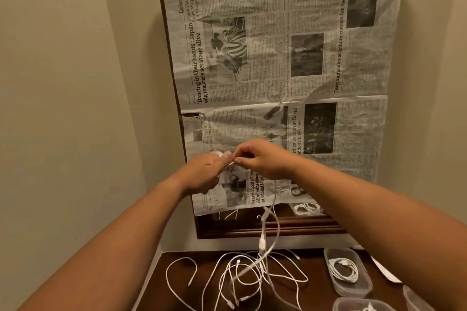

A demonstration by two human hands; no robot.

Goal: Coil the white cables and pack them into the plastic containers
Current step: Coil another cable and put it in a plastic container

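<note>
Both hands are raised in front of the newspaper-covered mirror. My left hand (pixel 206 174) holds a small white coil of cable against its fingers. My right hand (pixel 262 159) pinches the white cable's end right beside the left fingertips. From the hands a white cable (pixel 262 237) hangs down to the table. Several loose white cables (pixel 242 275) lie tangled on the dark wooden table (pixel 161 285). A clear plastic container (pixel 347 274) at the right holds one coiled cable. A second container (pixel 361 305) shows at the bottom edge.
A newspaper sheet (pixel 278 70) covers a dark-framed mirror (pixel 265 230) leaning on the wall behind the table. Beige walls close in on the left. Another clear container edge (pixel 414 298) and a white paper strip (pixel 384 270) sit at the far right.
</note>
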